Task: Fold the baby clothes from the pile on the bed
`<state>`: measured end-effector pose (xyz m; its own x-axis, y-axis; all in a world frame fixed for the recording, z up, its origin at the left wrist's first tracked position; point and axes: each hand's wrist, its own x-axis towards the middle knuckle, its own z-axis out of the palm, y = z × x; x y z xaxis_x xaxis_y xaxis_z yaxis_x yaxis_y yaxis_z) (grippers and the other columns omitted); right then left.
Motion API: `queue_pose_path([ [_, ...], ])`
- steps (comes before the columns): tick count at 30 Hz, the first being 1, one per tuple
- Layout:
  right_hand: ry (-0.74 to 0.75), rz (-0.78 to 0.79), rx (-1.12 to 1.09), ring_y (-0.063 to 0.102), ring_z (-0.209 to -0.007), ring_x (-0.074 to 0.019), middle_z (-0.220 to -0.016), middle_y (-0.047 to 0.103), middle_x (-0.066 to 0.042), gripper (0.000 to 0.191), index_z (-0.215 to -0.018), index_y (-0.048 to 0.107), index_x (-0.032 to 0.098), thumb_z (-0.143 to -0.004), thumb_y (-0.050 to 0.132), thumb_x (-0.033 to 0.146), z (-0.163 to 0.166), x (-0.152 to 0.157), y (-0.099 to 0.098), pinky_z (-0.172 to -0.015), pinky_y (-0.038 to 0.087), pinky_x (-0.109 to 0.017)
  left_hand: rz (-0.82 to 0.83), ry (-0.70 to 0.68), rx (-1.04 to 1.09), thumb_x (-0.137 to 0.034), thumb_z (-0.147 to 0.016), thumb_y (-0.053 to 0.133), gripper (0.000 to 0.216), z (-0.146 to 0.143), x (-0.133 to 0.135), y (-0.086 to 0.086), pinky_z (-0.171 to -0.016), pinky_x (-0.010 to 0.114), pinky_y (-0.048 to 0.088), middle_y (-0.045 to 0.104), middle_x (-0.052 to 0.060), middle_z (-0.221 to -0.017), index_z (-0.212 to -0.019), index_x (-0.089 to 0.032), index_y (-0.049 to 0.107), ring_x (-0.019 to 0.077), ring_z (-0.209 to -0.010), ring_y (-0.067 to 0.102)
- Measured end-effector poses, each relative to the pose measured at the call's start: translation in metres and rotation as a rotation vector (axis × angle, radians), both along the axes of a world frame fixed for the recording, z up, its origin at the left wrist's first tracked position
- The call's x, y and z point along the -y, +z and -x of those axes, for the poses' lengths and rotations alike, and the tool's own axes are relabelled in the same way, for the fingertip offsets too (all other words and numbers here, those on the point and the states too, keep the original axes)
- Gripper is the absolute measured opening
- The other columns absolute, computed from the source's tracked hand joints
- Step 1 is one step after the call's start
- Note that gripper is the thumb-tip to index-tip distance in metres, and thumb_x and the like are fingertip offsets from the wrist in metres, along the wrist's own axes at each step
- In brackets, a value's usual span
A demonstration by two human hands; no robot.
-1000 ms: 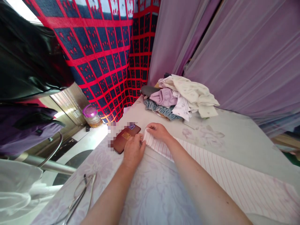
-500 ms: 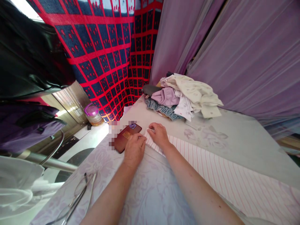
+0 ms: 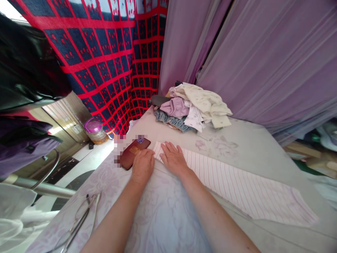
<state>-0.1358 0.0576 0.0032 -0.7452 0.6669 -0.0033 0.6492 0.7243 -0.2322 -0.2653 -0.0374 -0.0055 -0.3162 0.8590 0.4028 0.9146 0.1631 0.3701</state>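
A long pink-and-white striped cloth point(image 3: 237, 182) lies flat across the pale flowered bed sheet point(image 3: 163, 218). My right hand point(image 3: 172, 160) rests on the cloth's left end, palm down with fingers stretched out. My left hand point(image 3: 142, 167) sits just beside it at the cloth's corner, knuckles up and fingers curled under; what they hold is hidden. A brown phone point(image 3: 134, 153) lies right beside my left hand's fingertips.
A heap of folded and loose clothes point(image 3: 192, 109) sits at the back of the bed. Purple curtains point(image 3: 263, 59) hang behind, a red-and-blue checked blanket point(image 3: 110, 59) on the left. A wire hanger point(image 3: 79, 221) lies near the bed's left edge. A lidded jar point(image 3: 95, 130) stands below.
My right hand has opened from a pinch on the cloth's end to lying flat on it. The cloth now looks spread smoother. My left hand has stayed at the corner.
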Motion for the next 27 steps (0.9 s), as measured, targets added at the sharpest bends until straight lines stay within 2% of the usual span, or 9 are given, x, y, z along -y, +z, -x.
queue_pose_path([
  [5,-0.037,0.012,-0.041,0.021,-0.141,-0.022,-0.153,0.026,-0.009,0.058,-0.148,0.025,0.017,-0.096,0.027,0.043,-0.013,0.006,0.018,-0.114,0.012,-0.049,-0.025,-0.028,-0.046,-0.021,-0.089,0.043,0.022,0.002,-0.001,0.0,-0.087,0.038,0.044,0.068,0.008,-0.093,-0.091,-0.016,0.064,0.0238,-0.089,0.059],
  [10,-0.159,-0.052,-0.002,0.017,-0.143,-0.0217,-0.155,0.024,-0.007,0.056,-0.147,0.029,0.019,-0.096,0.024,0.042,-0.074,0.009,0.031,-0.115,0.006,-0.049,-0.027,-0.033,-0.071,-0.03,-0.09,0.042,0.026,0.005,-0.002,-0.002,-0.087,0.04,0.044,0.068,0.009,-0.094,-0.091,-0.016,0.064,0.0255,-0.089,0.059],
  [13,-0.291,-0.065,0.088,0.015,-0.143,-0.0235,-0.155,0.021,-0.007,0.056,-0.147,0.029,0.019,-0.096,0.025,0.042,-0.124,0.002,0.025,-0.114,0.006,-0.05,-0.007,-0.034,-0.087,-0.033,-0.09,0.04,0.03,0.007,-0.003,-0.002,-0.087,0.04,0.045,0.069,0.01,-0.095,-0.092,-0.015,0.064,0.0264,-0.09,0.059],
  [16,-0.376,-0.003,0.157,0.014,-0.143,-0.0251,-0.156,0.017,-0.008,0.057,-0.147,0.029,0.02,-0.095,0.026,0.044,-0.162,-0.002,0.012,-0.113,0.006,-0.054,0.003,-0.027,-0.1,-0.035,-0.089,0.04,0.032,0.008,-0.004,-0.001,-0.087,0.04,0.045,0.069,0.01,-0.096,-0.093,-0.015,0.064,0.0265,-0.09,0.06],
  [19,-0.382,0.038,0.127,0.013,-0.143,-0.0256,-0.156,0.017,-0.009,0.058,-0.146,0.03,0.022,-0.095,0.028,0.047,-0.175,-0.002,0.002,-0.113,0.007,-0.055,0.017,-0.019,-0.122,-0.035,-0.088,0.039,0.032,0.008,-0.005,0.0,-0.088,0.039,0.044,0.069,0.01,-0.096,-0.093,-0.016,0.064,0.0261,-0.092,0.06],
  [22,-0.375,0.025,0.028,0.019,-0.142,-0.0272,-0.154,0.024,-0.011,0.055,-0.143,0.037,0.021,-0.094,0.032,0.045,-0.176,-0.001,-0.001,-0.112,0.01,-0.058,0.049,-0.014,-0.162,-0.035,-0.089,0.037,0.033,0.005,-0.005,0.001,-0.089,0.039,0.044,0.069,0.011,-0.098,-0.094,-0.015,0.063,0.026,-0.093,0.06],
  [24,-0.357,0.019,-0.071,0.026,-0.14,-0.0259,-0.151,0.032,-0.012,0.05,-0.14,0.042,0.02,-0.095,0.032,0.038,-0.183,-0.002,0.001,-0.112,0.017,-0.056,0.069,-0.011,-0.182,-0.034,-0.089,0.036,0.034,0.005,-0.005,0.002,-0.09,0.04,0.044,0.069,0.012,-0.099,-0.096,-0.015,0.063,0.0261,-0.094,0.06],
  [27,-0.347,-0.025,-0.204,0.035,-0.136,-0.0224,-0.146,0.04,-0.012,0.046,-0.136,0.048,0.02,-0.095,0.03,0.031,-0.211,-0.002,0.006,-0.11,0.026,-0.048,0.111,-0.02,-0.178,-0.032,-0.088,0.035,0.034,0.009,-0.005,0.006,-0.092,0.04,0.044,0.069,0.012,-0.1,-0.097,-0.015,0.063,0.0258,-0.096,0.061],
])
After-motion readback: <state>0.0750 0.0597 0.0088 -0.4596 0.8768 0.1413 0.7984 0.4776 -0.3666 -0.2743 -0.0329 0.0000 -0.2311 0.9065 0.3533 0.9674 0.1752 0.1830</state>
